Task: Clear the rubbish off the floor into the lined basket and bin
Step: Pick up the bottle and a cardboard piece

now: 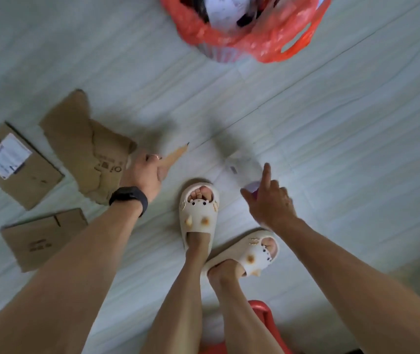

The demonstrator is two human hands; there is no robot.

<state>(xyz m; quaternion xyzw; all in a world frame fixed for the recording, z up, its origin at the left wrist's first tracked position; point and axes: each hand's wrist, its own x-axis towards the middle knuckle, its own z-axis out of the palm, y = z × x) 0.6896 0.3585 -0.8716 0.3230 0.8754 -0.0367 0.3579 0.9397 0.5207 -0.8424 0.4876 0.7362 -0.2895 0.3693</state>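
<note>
Head view: pickup step in hand. Left hand (pixel 144 175) grips pointed cardboard strip (pixel 176 155) below lined basket (pixel 219 54). Right hand (pixel 267 201), forefinger out, at pale wrapper (pixel 242 166) on floor below basket; hold blurred, cannot tell. Next move likely: secure wrapper, carry both to basket. Torn cardboard (pixel 88 149) and labelled cardboard (pixel 32 180) wait lower left of basket; slippers (pixel 198 208) crowd reach.

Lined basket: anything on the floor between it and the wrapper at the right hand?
No. In the head view, only bare tile with a grout line lies between the lined basket and the pale wrapper.
</note>
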